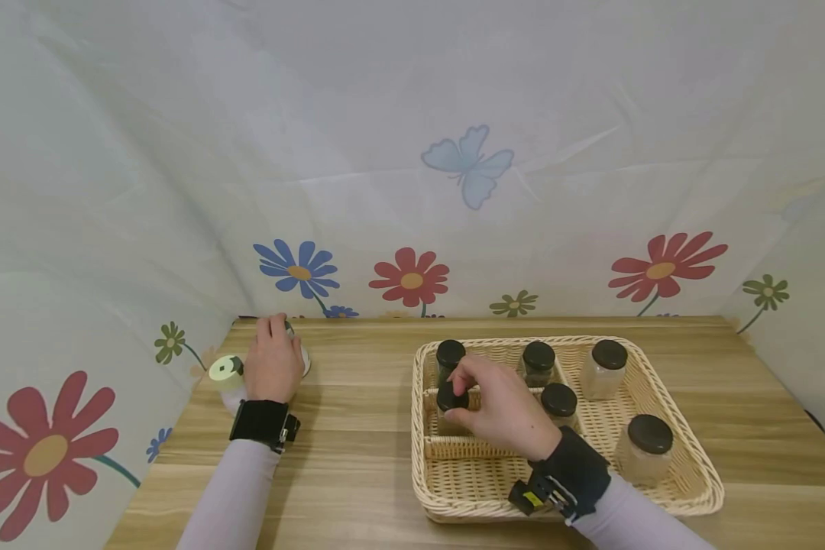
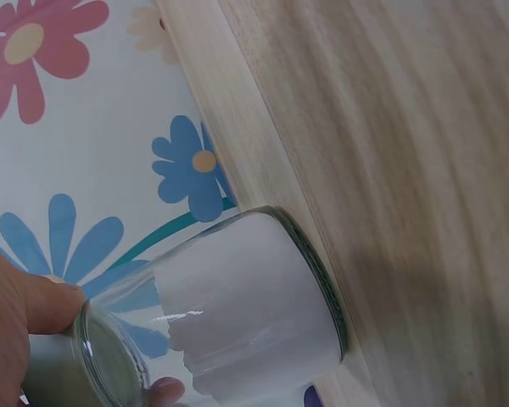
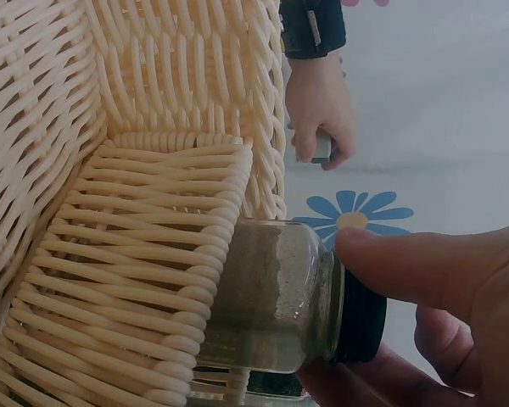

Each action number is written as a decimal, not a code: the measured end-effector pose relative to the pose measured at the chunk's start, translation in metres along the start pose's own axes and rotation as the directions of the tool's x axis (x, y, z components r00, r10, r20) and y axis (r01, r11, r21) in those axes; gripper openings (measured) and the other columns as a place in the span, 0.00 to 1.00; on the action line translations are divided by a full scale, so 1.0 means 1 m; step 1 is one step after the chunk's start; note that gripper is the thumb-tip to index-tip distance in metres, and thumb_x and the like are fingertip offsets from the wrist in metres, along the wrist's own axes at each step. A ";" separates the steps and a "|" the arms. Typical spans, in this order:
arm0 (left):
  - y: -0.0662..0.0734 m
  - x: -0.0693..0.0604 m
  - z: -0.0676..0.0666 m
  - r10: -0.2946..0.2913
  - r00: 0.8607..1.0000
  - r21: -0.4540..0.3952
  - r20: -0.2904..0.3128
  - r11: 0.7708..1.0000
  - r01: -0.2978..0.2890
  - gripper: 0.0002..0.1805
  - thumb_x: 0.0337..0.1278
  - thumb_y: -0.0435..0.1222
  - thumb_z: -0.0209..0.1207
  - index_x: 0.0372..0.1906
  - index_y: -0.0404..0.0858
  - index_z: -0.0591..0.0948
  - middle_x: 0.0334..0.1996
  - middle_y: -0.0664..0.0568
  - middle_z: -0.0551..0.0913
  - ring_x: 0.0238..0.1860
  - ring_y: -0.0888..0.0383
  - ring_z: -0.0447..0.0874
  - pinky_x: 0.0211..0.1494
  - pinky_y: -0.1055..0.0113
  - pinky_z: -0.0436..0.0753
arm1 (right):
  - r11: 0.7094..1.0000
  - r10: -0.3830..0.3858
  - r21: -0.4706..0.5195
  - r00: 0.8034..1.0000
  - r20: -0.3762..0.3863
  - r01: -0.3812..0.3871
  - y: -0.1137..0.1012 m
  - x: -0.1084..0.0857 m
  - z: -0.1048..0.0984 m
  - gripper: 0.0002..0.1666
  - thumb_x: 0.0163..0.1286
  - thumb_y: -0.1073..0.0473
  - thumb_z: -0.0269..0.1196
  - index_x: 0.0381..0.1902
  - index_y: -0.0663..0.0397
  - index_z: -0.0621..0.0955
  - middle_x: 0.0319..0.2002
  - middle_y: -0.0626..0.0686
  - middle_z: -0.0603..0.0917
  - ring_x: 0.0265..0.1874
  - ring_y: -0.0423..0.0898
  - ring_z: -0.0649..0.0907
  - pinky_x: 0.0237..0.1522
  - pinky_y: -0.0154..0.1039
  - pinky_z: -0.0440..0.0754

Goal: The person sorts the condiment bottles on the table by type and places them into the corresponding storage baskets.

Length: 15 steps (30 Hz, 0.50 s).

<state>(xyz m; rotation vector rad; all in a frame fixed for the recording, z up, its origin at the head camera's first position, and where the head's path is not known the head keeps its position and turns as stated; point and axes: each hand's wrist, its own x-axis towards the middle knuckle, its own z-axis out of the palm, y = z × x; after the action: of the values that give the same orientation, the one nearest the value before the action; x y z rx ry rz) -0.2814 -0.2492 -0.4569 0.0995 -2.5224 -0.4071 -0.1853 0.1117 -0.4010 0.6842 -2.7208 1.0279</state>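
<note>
My left hand (image 1: 273, 363) grips a glass jar (image 2: 246, 314) of white contents near its grey-green lid (image 2: 55, 369). The jar stands near the table's back edge, at the left. Close beside that hand is another jar (image 1: 227, 368) with a pale green lid. With thumb and fingers, my right hand (image 1: 512, 409) pinches the black lid (image 3: 362, 318) of a glass jar (image 3: 276, 288) holding greyish contents. This jar sits upright in the middle left compartment of a wicker basket (image 1: 419, 458), partly hidden behind a woven divider (image 3: 127, 263).
Other black-lidded jars stand in the basket: two (image 1: 450, 355) (image 1: 538, 359) at the back, one (image 1: 559, 401) beside my right hand, and two (image 1: 605, 370) (image 1: 646, 451) in the right compartment. A flower-printed cloth (image 1: 399, 191) hangs behind the wooden table (image 1: 357, 458).
</note>
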 end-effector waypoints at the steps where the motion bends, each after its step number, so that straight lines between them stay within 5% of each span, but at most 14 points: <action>1: -0.001 0.000 0.001 0.001 1.000 0.001 -0.004 1.000 -0.001 0.23 0.73 0.36 0.58 0.66 0.33 0.70 0.59 0.34 0.73 0.48 0.31 0.82 0.44 0.38 0.83 | 1.000 0.000 -0.004 1.000 0.001 0.000 0.000 0.000 0.000 0.24 0.52 0.60 0.82 0.30 0.45 0.74 0.35 0.41 0.81 0.37 0.42 0.79 0.39 0.38 0.75; 15: 0.004 -0.004 0.004 -0.053 0.997 -0.028 -0.047 0.998 0.051 0.32 0.64 0.34 0.64 0.69 0.30 0.68 0.63 0.31 0.71 0.53 0.27 0.80 0.46 0.34 0.83 | 0.999 -0.015 -0.033 1.000 0.000 0.015 0.001 0.000 -0.001 0.24 0.50 0.57 0.83 0.32 0.43 0.77 0.34 0.42 0.81 0.38 0.43 0.81 0.42 0.40 0.78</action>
<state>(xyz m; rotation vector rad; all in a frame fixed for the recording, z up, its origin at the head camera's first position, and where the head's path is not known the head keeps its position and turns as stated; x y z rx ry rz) -0.2800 -0.2438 -0.4616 0.1631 -2.4706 -0.4534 -0.1859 0.1129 -0.4009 0.6978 -2.7219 0.9775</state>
